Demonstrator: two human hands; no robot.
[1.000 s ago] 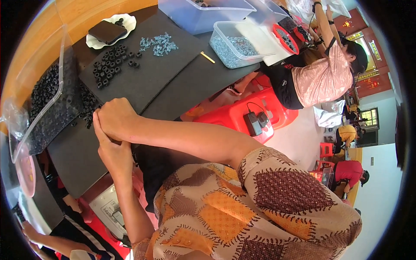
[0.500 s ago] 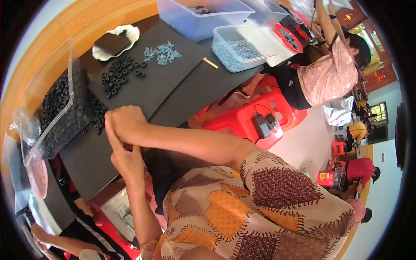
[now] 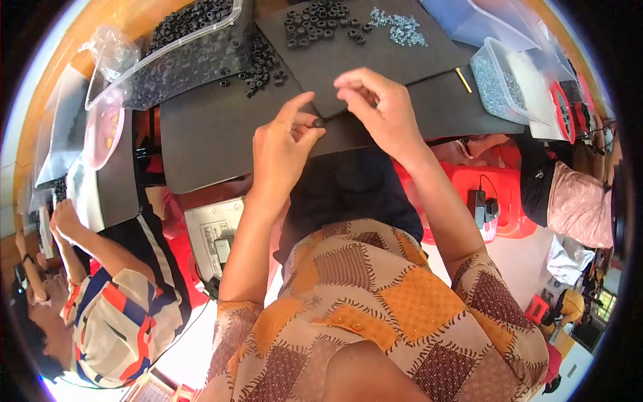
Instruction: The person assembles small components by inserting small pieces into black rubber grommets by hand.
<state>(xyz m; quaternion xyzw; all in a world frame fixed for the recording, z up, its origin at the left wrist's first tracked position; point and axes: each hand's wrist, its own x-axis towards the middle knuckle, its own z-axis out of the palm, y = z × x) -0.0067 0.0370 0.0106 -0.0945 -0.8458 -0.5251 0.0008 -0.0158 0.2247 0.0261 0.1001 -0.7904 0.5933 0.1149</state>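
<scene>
Pinching a small, rounded black piece [image 3: 319,123] between the thumb and a bent finger of the bare left hand [image 3: 280,144], holding the index finger apart and pointing forward. Holding the bare right hand [image 3: 385,110] near it, curling the fingers loosely and setting thumb and index tips close together; not being able to tell of anything held between them. Hovering with both hands around the near edge of a flat, dark grey mat [image 3: 207,134] and an overlapping dark grey sheet [image 3: 318,67]. Finding, beyond the left hand, a loose pile of black ring-shaped pieces [image 3: 261,70], lying just beside a clear plastic box [image 3: 167,77] heaped with similar ones. Finding, farther forward on the sheet, a cluster of thick black rings [image 3: 318,30] and, to its right, a spread of pale blue translucent bits [image 3: 402,30]. Meeting, beyond the right hand, a thin yellow stick [image 3: 463,80], then a clear plastic tub [image 3: 492,107] holding more blue bits. Seeing, lower right, a red plastic stool [image 3: 512,187] bearing a black power adapter [image 3: 477,208]; glimpsing, far left, a person in a patterned shirt [image 3: 114,328].
</scene>
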